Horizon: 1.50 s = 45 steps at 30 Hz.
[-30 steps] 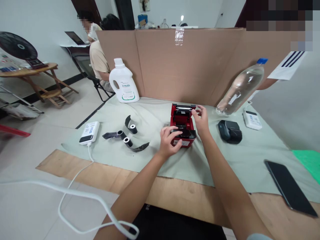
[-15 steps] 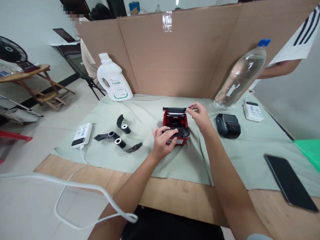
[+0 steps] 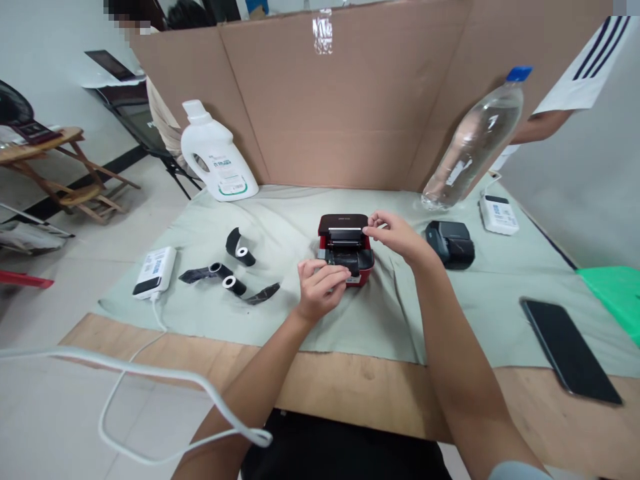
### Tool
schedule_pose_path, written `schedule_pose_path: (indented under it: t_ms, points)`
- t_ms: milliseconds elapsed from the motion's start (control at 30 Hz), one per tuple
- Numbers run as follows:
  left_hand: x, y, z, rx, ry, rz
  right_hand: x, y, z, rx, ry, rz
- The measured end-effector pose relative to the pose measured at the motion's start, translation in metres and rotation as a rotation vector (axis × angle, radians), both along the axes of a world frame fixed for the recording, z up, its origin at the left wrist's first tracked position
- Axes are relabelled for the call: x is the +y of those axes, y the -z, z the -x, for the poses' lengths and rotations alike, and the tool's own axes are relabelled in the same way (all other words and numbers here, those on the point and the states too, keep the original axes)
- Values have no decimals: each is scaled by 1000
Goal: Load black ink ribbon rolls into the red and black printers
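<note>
A small red printer [image 3: 345, 250] sits on the pale green cloth [image 3: 300, 227] in the middle of the table, its dark lid tipped partway down over the body. My right hand [image 3: 395, 233] pinches the lid's right edge with thumb and fingers. My left hand [image 3: 320, 285] rests curled against the printer's front left corner, fingers pressed on its black front. Two black rolls with white cores [image 3: 235, 267] lie to the left, with loose black strips trailing from them.
A white detergent jug [image 3: 215, 157] stands back left and a clear water bottle [image 3: 473, 143] leans back right against the cardboard screen [image 3: 350, 100]. A black printer [image 3: 450, 243], two white devices [image 3: 153, 272] [image 3: 497, 213], a phone [image 3: 570, 350] and a white cable [image 3: 150, 393] lie around. Another person's arm [image 3: 543, 123] shows at right.
The printer's lid has swung down from upright to partly closed under my right hand. My left hand has slid slightly toward the front. The view has tilted downward.
</note>
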<state>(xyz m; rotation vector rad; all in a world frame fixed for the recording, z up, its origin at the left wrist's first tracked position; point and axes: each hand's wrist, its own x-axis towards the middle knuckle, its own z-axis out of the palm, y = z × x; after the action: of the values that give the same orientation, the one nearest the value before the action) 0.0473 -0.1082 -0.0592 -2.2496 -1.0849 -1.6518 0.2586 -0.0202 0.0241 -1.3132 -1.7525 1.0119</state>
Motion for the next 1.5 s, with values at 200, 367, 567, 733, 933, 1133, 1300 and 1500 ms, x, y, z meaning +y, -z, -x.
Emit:
schedule_pose_path:
  t_ms: [200,367,567,733,933,1133,1300,1500]
  points:
    - [0,5,-1,33,-51,40,2,2,-9,-136,-237,57]
    - [5,4,1,-30,-96,68,5,5,-9,-200,-247,69]
    - [14,6,9,-139,-122,240,4,5,-9,-211,-238,91]
    - [16,7,10,-183,-90,290,1,4,-9,-211,-232,124]
    - [21,9,11,-200,-56,290,-2,4,-11,-137,-196,186]
    - [25,9,11,-220,-10,316,-1,2,-7,-110,-158,258]
    - [26,9,10,-219,-20,340,-5,-4,-3,-102,-135,323]
    - [26,7,8,-234,-21,330,-7,-6,-1,-93,-129,372]
